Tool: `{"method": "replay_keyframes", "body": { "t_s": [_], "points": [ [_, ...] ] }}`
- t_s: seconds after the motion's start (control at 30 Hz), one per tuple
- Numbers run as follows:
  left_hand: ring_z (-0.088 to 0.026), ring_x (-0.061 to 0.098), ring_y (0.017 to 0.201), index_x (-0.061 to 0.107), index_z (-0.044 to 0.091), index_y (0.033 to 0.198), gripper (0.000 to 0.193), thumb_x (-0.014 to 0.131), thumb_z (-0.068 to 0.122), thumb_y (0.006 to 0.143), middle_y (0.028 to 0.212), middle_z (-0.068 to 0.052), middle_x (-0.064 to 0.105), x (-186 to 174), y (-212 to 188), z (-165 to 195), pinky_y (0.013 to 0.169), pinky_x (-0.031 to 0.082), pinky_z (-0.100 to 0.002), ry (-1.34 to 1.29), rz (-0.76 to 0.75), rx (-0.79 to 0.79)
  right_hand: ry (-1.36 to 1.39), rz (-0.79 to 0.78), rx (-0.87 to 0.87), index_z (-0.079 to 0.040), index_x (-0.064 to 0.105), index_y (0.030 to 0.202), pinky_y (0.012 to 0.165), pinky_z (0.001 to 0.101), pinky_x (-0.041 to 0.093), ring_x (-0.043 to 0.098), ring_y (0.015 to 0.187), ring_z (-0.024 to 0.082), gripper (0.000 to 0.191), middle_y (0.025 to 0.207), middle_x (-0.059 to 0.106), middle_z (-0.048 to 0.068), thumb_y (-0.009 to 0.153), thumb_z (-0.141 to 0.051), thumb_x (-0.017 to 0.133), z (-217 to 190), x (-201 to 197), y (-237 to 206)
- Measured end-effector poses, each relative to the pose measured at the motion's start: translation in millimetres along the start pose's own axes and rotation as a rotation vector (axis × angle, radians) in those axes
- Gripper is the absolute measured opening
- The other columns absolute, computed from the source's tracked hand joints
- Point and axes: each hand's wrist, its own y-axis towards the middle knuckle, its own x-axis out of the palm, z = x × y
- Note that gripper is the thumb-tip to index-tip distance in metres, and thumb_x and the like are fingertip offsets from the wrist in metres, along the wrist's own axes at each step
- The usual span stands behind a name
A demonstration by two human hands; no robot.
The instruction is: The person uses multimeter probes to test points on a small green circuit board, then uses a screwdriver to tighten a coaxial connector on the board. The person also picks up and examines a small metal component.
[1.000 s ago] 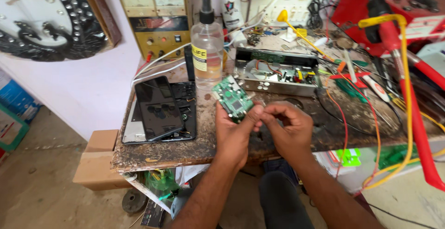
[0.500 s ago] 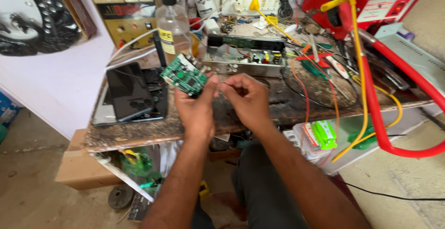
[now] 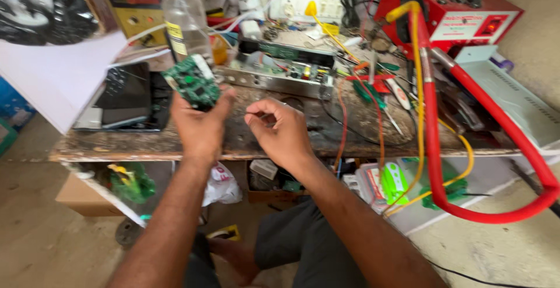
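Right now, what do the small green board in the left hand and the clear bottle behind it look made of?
Small green circuit board: likely rigid laminate, matte green coating, dark chips. Clear bottle with dark cap: probably plastic, see-through wall, yellow label. Left hand grips the board.

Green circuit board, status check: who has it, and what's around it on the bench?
Left hand grips green circuit board, raised above bench edge. Right hand apart from it, fingers curled, contents not visible. Clear bottle and open metal chassis just behind.
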Motion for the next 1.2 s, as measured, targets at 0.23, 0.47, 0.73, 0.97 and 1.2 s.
{"method": "replay_keyframes", "body": {
  "t_s": [0.23, 0.47, 0.73, 0.97, 1.2],
  "points": [
    [-0.011, 0.071, 0.086, 0.06, 0.005, 0.114, 0.037, 0.081, -0.008, 0.087, 0.099, -0.005, 0.074, 30.7, -17.6, -2.7, 0.078, 0.061, -0.026, 0.001, -0.019, -0.05, -0.05, 0.021, -0.044, -0.007, 0.076, 0.104, 0.064, 0.0207, 0.049, 0.06, 0.074, 0.003, 0.009, 0.088, 0.072, 0.0, 0.103, -0.014, 0.07, 22.2, -185.7, -7.0],
    [-0.011, 0.068, 0.072, 0.066, 0.006, 0.102, 0.022, 0.082, -0.003, 0.089, 0.09, -0.003, 0.074, 73.1, -34.8, -14.6, 0.062, 0.055, -0.025, 0.083, -0.033, -0.099, -0.695, -0.042, 0.101, -0.006, 0.076, 0.114, 0.08, 0.0364, 0.058, 0.076, 0.087, 0.021, 0.024, 0.097, 0.078, 0.012, 0.091, -0.008, 0.069, 79.6, -344.5, 4.0],
    [-0.013, 0.069, 0.071, 0.068, 0.007, 0.102, 0.016, 0.08, 0.002, 0.093, 0.088, -0.003, 0.073, 88.0, -38.2, -34.3, 0.062, 0.055, -0.026, 0.028, -0.062, -0.168, -0.873, -0.339, 0.054, -0.015, 0.076, 0.12, 0.079, 0.0414, 0.059, 0.076, 0.08, 0.029, 0.028, 0.092, 0.076, 0.016, 0.094, -0.018, 0.066, 99.3, -360.1, 56.3],
    [-0.012, 0.07, 0.072, 0.068, 0.007, 0.103, 0.018, 0.08, 0.003, 0.09, 0.089, -0.003, 0.074, 97.8, -24.3, -39.4, 0.062, 0.055, -0.025, 0.02, -0.096, -0.188, -0.689, -0.435, -0.227, -0.016, 0.073, 0.122, 0.086, 0.0455, 0.054, 0.071, 0.097, 0.035, 0.039, 0.108, 0.075, 0.016, 0.089, -0.038, 0.073, 88.3, -277.1, 103.9],
    [-0.014, 0.071, 0.074, 0.068, 0.004, 0.102, 0.012, 0.077, 0.004, 0.093, 0.089, -0.005, 0.074, 87.8, -8.4, -35.8, 0.064, 0.056, -0.027, 0.006, -0.056, -0.222, -0.831, -0.488, -0.051, -0.016, 0.075, 0.112, 0.087, 0.0488, 0.053, 0.069, 0.098, 0.036, 0.029, 0.102, 0.074, 0.015, 0.087, -0.032, 0.075, 85.9, -211.0, 117.3]
  ]
}}
